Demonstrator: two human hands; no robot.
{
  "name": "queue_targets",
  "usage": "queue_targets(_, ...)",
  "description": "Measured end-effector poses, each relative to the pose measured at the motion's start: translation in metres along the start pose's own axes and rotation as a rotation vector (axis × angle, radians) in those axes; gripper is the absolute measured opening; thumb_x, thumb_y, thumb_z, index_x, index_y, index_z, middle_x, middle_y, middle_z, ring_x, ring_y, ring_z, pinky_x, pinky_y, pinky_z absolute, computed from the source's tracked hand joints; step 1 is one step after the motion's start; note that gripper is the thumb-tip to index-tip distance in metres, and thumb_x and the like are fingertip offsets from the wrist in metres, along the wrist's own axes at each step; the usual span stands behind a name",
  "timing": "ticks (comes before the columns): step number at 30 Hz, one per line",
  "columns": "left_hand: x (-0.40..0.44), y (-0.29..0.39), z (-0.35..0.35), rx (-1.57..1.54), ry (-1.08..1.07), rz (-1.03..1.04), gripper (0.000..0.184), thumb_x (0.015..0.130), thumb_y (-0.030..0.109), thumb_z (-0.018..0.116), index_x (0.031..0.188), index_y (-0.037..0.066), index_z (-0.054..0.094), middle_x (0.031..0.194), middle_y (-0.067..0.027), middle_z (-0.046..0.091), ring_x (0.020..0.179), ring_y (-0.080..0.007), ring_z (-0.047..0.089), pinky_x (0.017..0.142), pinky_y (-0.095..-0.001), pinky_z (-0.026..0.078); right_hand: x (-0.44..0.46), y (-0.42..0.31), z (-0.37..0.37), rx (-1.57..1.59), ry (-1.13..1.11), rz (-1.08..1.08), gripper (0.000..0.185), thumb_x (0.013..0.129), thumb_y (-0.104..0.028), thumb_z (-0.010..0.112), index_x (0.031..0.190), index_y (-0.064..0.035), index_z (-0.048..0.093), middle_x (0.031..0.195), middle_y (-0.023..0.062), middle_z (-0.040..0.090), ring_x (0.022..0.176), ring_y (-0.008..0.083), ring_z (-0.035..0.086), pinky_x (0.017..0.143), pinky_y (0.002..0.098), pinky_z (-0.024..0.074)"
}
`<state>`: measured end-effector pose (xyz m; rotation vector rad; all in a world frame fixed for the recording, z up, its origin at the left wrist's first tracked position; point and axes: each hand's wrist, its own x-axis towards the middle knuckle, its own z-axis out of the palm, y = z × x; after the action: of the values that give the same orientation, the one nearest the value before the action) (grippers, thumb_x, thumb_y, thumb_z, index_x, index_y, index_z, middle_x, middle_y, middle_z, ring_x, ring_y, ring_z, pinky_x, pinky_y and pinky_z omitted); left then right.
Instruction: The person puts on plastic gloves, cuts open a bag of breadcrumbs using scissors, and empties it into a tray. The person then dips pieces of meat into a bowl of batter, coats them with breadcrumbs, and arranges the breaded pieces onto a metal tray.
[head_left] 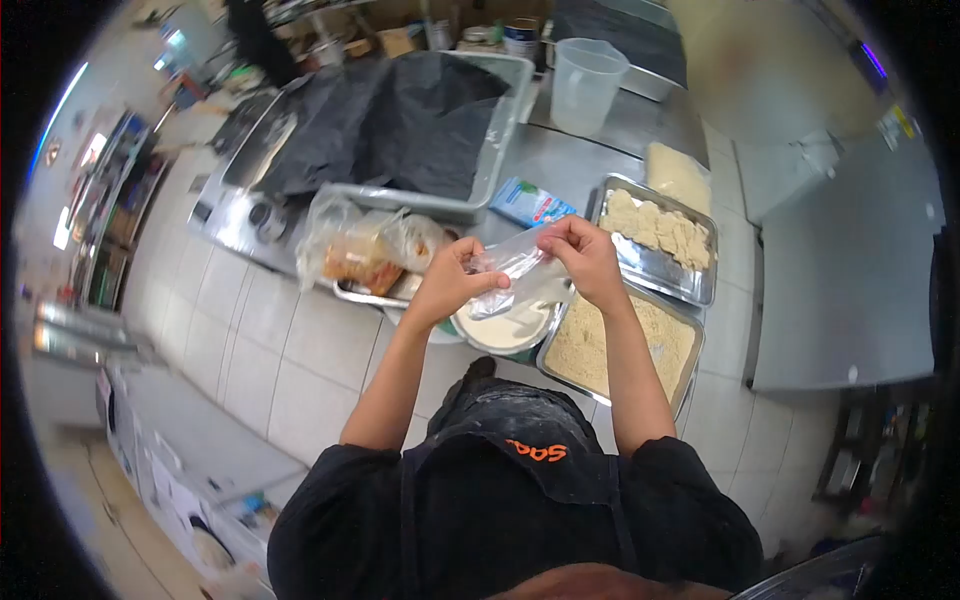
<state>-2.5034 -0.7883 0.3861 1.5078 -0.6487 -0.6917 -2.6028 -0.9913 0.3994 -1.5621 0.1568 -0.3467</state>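
Observation:
A thin piece of clear plastic is stretched between my two hands; whether it is a bag or a glove I cannot tell. My left hand pinches its left end, and my right hand pinches the upper right end. Directly beneath is a round bowl of pale cream batter, partly hidden by the plastic. Below my right forearm lies a metal tray of beige crumbs. Behind it, another metal tray carries several pale breaded pieces.
A blue box lies on the steel table. Plastic bags of food sit at left, before a large bin covered in black plastic. A clear pitcher stands behind, with a bag of crumbs at right.

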Motion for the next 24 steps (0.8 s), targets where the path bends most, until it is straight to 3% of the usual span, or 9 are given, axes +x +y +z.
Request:
queue_targets(1, -0.016, 0.000, 0.004, 0.122, 0.067, -0.016, 0.027, 0.078, 0.015, 0.078, 0.078, 0.006, 0.052, 0.071, 0.0008, 0.060, 0.062, -0.0058, 0.053, 0.055, -0.0211, 0.042, -0.007, -0.001, 0.001, 0.009, -0.049, -0.002, 0.004, 0.087, -0.003, 0.061, 0.087, 0.0012, 0.063, 0.079, 0.0042, 0.066, 0.071, 0.0081, 0.060, 0.068, 0.0233, 0.0473)
queue_targets(2, -0.033, -0.006, 0.005, -0.097, 0.063, -0.068, 0.021, 0.082, 0.014, 0.074, 0.086, 0.005, 0.056, 0.073, 0.0017, 0.059, 0.062, -0.0056, 0.052, 0.054, -0.0208, 0.042, -0.013, -0.004, 0.003, -0.059, -0.110, 0.000, 0.006, 0.088, -0.004, 0.061, 0.086, 0.0013, 0.064, 0.078, 0.0037, 0.066, 0.070, 0.0075, 0.058, 0.067, 0.0229, 0.0461)
queue_targets(5, -0.084, 0.010, 0.023, -0.126, 0.213, 0.048, 0.018, 0.085, 0.013, 0.070, 0.097, 0.003, 0.060, 0.077, 0.0013, 0.060, 0.066, -0.0053, 0.053, 0.056, -0.0201, 0.042, -0.037, -0.012, 0.019, -0.050, -0.270, -0.015, 0.012, 0.089, -0.007, 0.061, 0.084, 0.0021, 0.065, 0.075, 0.0026, 0.065, 0.070, 0.0064, 0.055, 0.065, 0.0222, 0.0429)
queue_targets(6, -0.102, 0.006, 0.027, -0.188, 0.242, -0.019, 0.020, 0.085, 0.012, 0.070, 0.102, 0.002, 0.063, 0.080, 0.0004, 0.061, 0.069, -0.0058, 0.054, 0.059, -0.0200, 0.043, -0.043, -0.008, 0.025, -0.064, -0.311, -0.064, 0.011, 0.089, -0.007, 0.061, 0.086, 0.0029, 0.065, 0.075, 0.0026, 0.065, 0.071, 0.0062, 0.056, 0.065, 0.0230, 0.0435)
queue_targets(9, -0.161, 0.008, 0.036, -0.103, 0.417, -0.113, 0.016, 0.085, 0.012, 0.070, 0.096, 0.003, 0.064, 0.079, 0.0000, 0.062, 0.068, -0.0065, 0.055, 0.059, -0.0205, 0.044, -0.059, 0.007, 0.049, 0.017, -0.441, -0.112, 0.010, 0.088, -0.006, 0.062, 0.089, 0.0029, 0.066, 0.077, 0.0023, 0.066, 0.075, 0.0071, 0.057, 0.067, 0.0232, 0.0452)
queue_targets(12, -0.223, 0.005, 0.042, -0.122, 0.645, -0.122, 0.014, 0.084, 0.014, 0.072, 0.091, 0.004, 0.065, 0.075, 0.0026, 0.060, 0.062, -0.0043, 0.051, 0.053, -0.0192, 0.039, -0.084, 0.007, 0.080, 0.267, -0.397, -0.042, 0.006, 0.087, -0.003, 0.062, 0.088, 0.0013, 0.065, 0.080, 0.0022, 0.066, 0.073, 0.0086, 0.060, 0.069, 0.0220, 0.0483)
queue_targets(15, -0.278, 0.009, 0.043, -0.094, 0.838, -0.124, 0.013, 0.085, 0.016, 0.071, 0.088, 0.006, 0.064, 0.072, 0.0056, 0.057, 0.058, -0.0022, 0.047, 0.051, -0.0177, 0.035, -0.103, -0.004, 0.098, 0.169, -0.464, 0.019, 0.007, 0.088, -0.003, 0.061, 0.089, 0.0033, 0.064, 0.084, 0.0047, 0.066, 0.075, 0.0097, 0.062, 0.069, 0.0234, 0.0496)
queue_targets(21, -0.375, 0.006, 0.045, 0.413, 1.117, -0.162, 0.014, 0.088, 0.016, 0.067, 0.092, 0.003, 0.069, 0.090, -0.0010, 0.064, 0.082, -0.0094, 0.059, 0.068, -0.0228, 0.047, -0.142, -0.014, 0.157, 0.365, -0.709, 0.006, 0.009, 0.092, 0.000, 0.052, 0.094, 0.0023, 0.060, 0.076, 0.0054, 0.067, 0.072, 0.0124, 0.063, 0.066, 0.0264, 0.0512)
queue_targets(24, -0.415, 0.015, 0.038, 0.471, 1.120, -0.176, 0.016, 0.088, 0.017, 0.066, 0.097, 0.005, 0.071, 0.105, -0.0057, 0.065, 0.097, -0.0132, 0.059, 0.078, -0.0273, 0.049, -0.159, -0.018, 0.189, 0.045, -1.044, -0.180, 0.008, 0.090, -0.001, 0.055, 0.090, 0.0050, 0.061, 0.074, 0.0081, 0.066, 0.067, 0.0134, 0.062, 0.064, 0.0264, 0.0499)
